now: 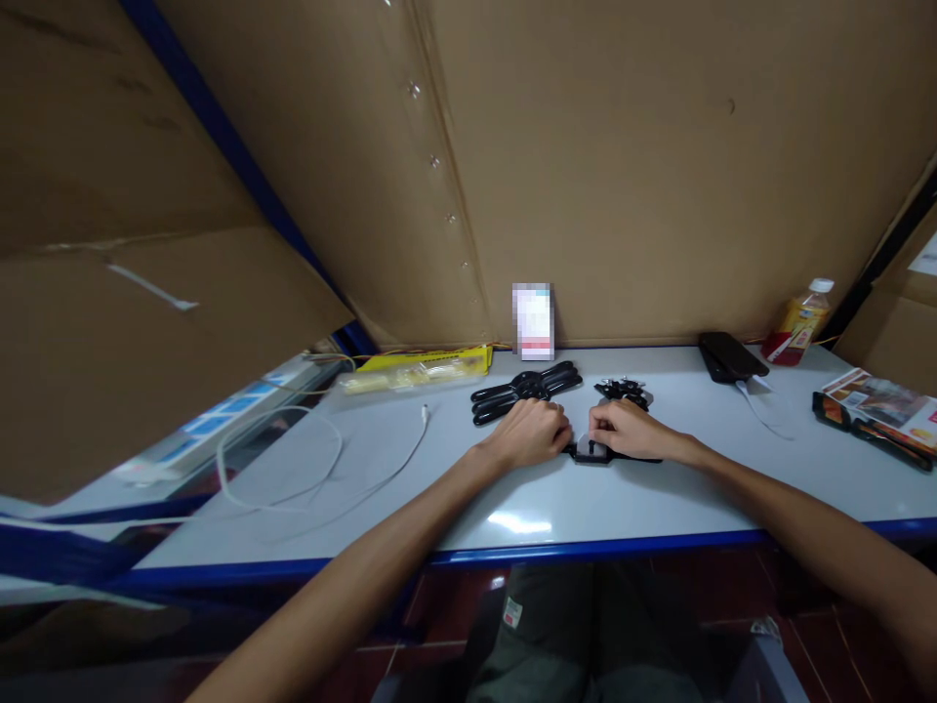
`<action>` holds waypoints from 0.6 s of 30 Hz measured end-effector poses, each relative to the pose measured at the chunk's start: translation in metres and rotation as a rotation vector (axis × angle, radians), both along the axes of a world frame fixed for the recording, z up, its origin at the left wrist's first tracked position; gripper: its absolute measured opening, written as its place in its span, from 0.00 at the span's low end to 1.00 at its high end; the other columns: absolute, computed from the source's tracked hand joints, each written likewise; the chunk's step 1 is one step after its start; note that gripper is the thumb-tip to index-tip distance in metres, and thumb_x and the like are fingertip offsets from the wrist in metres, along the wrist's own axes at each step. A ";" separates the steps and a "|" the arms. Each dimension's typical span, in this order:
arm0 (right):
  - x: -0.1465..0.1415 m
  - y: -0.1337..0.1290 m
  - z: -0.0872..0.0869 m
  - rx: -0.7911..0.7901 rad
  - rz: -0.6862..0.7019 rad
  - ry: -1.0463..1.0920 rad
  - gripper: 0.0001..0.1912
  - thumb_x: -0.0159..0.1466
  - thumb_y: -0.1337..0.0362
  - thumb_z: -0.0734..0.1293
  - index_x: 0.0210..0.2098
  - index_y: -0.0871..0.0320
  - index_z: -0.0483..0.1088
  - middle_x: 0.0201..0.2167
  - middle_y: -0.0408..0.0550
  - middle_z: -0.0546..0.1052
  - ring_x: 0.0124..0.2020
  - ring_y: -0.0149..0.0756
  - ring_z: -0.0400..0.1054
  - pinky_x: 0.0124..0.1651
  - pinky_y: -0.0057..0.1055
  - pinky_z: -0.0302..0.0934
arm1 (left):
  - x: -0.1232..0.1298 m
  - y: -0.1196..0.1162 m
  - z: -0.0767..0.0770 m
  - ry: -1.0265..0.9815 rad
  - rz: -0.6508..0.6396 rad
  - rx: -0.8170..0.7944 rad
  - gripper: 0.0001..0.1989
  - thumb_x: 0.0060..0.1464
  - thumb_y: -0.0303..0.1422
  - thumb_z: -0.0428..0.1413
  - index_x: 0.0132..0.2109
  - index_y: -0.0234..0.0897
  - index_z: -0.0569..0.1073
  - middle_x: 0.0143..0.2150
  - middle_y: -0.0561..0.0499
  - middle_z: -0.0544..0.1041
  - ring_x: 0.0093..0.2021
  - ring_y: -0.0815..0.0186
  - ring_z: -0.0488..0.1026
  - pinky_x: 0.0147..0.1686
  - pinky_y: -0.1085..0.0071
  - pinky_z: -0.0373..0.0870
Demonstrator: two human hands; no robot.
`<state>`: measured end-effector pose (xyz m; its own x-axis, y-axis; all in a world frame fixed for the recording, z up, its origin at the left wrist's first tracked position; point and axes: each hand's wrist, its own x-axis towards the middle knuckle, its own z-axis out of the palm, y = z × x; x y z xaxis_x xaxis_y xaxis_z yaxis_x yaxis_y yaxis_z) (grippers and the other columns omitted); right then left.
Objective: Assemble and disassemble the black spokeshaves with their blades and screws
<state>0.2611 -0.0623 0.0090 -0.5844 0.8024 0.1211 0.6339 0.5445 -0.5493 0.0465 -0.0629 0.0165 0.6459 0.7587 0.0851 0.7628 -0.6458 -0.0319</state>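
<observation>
Between my hands, on the table, lies a long flat black part with a grey plate (591, 450) in its middle and a small dark peg on the plate. My left hand (533, 432) is closed at the left end of this part, its fingertips mostly hidden behind the knuckles. Over the right side of the plate, my right hand (628, 430) is closed in a pinch; what its fingertips hold is too small to make out. Glossy black blade-shaped parts (525, 386) lie crossed just beyond my left hand. Behind my right hand sits a cluster of small black pieces (622, 392).
A phone-like screen (534, 322) leans on the cardboard back wall. At left are a yellow packet (417, 369), a white cable (341, 444) and a power strip (226, 420). On the right stand or lie a black phone (730, 357), a bottle (799, 324) and a printed package (882, 415).
</observation>
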 end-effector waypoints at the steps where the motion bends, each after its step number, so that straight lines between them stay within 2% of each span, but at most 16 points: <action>1: 0.000 0.000 0.000 -0.006 0.002 -0.001 0.10 0.62 0.75 0.66 0.27 0.58 0.72 0.22 0.41 0.74 0.26 0.30 0.64 0.35 0.29 0.52 | 0.000 0.000 0.000 0.008 -0.011 0.008 0.16 0.61 0.31 0.49 0.32 0.35 0.81 0.36 0.39 0.82 0.33 0.56 0.78 0.30 0.64 0.56; 6: 0.001 0.000 -0.002 -0.017 0.012 -0.001 0.10 0.63 0.75 0.67 0.28 0.57 0.72 0.23 0.40 0.73 0.26 0.30 0.64 0.35 0.29 0.51 | 0.000 0.001 -0.003 0.035 0.011 0.019 0.17 0.63 0.32 0.50 0.32 0.35 0.81 0.31 0.38 0.81 0.31 0.55 0.77 0.29 0.64 0.52; 18: 0.002 0.002 -0.004 0.007 0.021 -0.008 0.10 0.65 0.74 0.66 0.28 0.57 0.71 0.22 0.40 0.71 0.26 0.30 0.62 0.35 0.29 0.49 | -0.002 0.002 -0.005 0.009 -0.016 0.002 0.17 0.62 0.32 0.49 0.31 0.35 0.80 0.31 0.38 0.81 0.30 0.57 0.76 0.29 0.64 0.51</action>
<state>0.2628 -0.0606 0.0051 -0.6020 0.7892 0.1217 0.6268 0.5615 -0.5402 0.0449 -0.0605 0.0119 0.6584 0.7483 0.0810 0.7523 -0.6576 -0.0403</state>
